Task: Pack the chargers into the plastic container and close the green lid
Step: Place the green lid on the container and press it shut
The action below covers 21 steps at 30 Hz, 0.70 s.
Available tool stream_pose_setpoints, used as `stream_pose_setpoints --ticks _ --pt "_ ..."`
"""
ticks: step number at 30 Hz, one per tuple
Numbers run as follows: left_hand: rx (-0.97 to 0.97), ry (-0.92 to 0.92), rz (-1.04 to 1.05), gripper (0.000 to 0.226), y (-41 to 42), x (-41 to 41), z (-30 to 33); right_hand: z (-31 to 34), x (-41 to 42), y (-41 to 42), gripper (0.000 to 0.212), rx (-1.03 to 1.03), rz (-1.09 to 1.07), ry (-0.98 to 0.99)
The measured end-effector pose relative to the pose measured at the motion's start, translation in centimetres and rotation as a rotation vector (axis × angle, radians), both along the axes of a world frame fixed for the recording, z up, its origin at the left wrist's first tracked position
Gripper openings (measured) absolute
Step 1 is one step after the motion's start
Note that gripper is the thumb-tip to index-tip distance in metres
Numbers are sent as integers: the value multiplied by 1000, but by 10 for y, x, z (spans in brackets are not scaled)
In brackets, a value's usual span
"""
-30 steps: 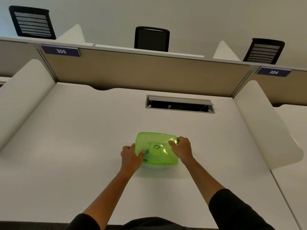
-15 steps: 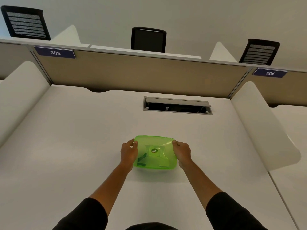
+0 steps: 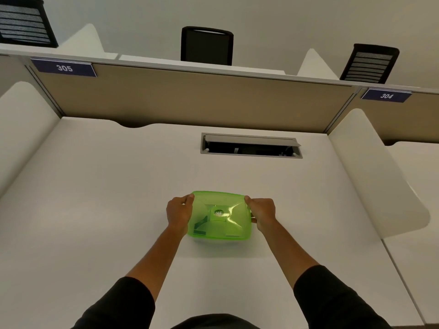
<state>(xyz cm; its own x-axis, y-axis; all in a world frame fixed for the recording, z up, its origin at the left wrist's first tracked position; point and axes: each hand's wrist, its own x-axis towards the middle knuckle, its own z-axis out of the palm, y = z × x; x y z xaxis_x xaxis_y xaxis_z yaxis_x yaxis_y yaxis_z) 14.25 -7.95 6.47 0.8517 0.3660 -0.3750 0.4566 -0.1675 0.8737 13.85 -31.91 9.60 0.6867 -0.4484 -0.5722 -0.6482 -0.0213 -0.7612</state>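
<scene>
A translucent green lid (image 3: 221,216) lies flat on top of the plastic container in the middle of the white desk (image 3: 95,198). Dark and pale shapes show through the lid, likely the chargers, too blurred to tell apart. My left hand (image 3: 179,213) grips the container's left edge with the fingers curled over the lid's rim. My right hand (image 3: 261,213) grips the right edge the same way. The container's clear body is almost fully hidden under the lid.
An open cable hatch (image 3: 251,148) is set in the desk behind the container. White side dividers (image 3: 380,176) flank the desk. A tan back panel (image 3: 190,98) carries the signs 305 and 304. Black chairs (image 3: 206,45) stand beyond it.
My hands slid from the top of the lid out to its left and right edges. The lid now sits level on the container.
</scene>
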Motion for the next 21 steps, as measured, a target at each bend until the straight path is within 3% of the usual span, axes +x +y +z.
stream_pose_setpoints --ticks 7,14,21 --pt "32 16 8 29 1 7 -3 -5 3 -2 35 27 -11 0" --pt "-82 42 -20 20 10 -7 -7 -7 -11 -8 31 94 54 -12" --pt "-193 84 -14 39 27 -69 -20 -24 -59 -35 39 227 226 97"
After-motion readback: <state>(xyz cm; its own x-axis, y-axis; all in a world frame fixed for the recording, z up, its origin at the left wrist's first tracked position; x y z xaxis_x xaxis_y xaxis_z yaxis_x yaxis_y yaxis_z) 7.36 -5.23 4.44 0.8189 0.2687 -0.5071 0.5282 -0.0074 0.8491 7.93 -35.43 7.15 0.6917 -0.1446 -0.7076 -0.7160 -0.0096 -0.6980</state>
